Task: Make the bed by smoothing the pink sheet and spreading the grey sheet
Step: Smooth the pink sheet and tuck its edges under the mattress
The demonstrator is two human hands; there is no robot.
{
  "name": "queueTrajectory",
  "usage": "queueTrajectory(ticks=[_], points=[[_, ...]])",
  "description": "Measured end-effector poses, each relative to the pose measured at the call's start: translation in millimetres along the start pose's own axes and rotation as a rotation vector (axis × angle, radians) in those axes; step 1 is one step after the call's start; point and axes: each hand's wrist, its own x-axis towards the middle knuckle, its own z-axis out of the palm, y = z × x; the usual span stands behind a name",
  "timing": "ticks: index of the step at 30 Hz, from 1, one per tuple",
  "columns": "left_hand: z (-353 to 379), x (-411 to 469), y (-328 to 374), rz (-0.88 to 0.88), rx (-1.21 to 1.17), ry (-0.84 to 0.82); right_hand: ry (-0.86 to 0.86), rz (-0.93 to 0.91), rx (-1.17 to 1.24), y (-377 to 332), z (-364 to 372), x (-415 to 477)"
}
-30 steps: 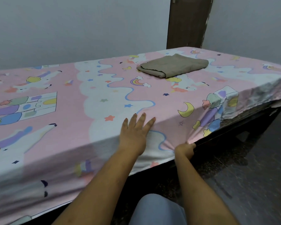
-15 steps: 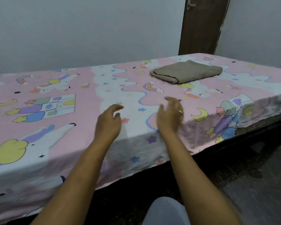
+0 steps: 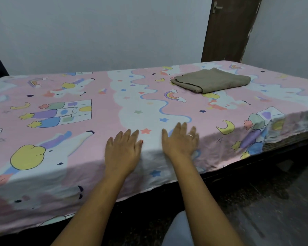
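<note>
Both hands flat on the bed here! The left hand (image 3: pixel 122 153) lies palm down on the pink sheet (image 3: pixel 114 107), fingers straight and spread, right at the near edge of the mattress top. Just beside it, at its three o'clock, the right hand (image 3: pixel 180 142) does the same: palm down, fingers straight, a ring (image 3: pixel 190 135) on one finger, the outline a little blurred. Neither hand grasps any cloth. Both are flat and released on the sheet, with a strip of white print and an orange star between them.

The pink sheet covers the whole mattress and hangs over the near side, where it looks rumpled, most of all at four o'clock from the right hand. The grey sheet (image 3: pixel 212 82) sits folded on top of the pink one, at one o'clock from the hands, well apart from them, near the far end. Behind it, at twelve o'clock, a brown door (image 3: pixel 229 29) stands in a pale wall (image 3: pixel 96 32). Dark floor (image 3: pixel 274 210) at five o'clock.
</note>
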Motion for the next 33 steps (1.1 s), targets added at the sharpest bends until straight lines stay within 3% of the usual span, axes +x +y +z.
queueTrajectory(ticks=[5,7,11,15,19,23,28,33], points=[[0,-16,-1,0.052,0.013,-0.048,-0.025,0.193,0.047,16,-11,-11],[0,-15,-3,0.057,0.034,-0.067,0.051,0.051,0.032,1,-10,-13],[-1,-14,-4,0.063,0.060,-0.085,0.102,-0.465,0.045,-36,12,-30],[3,-14,-3,0.073,0.055,-0.051,0.280,-0.578,0.075,-5,21,-25],[6,-16,-5,0.074,0.095,-0.049,0.292,-0.581,-0.041,51,20,-2],[0,-18,-9,0.099,0.093,-0.077,0.269,-0.462,-0.059,100,9,19],[-7,-25,-18,0.144,0.033,-0.074,0.327,-0.416,0.059,91,-4,10],[-26,-15,-30,0.106,-0.211,-0.082,0.265,-0.914,0.028,-22,16,-24]])
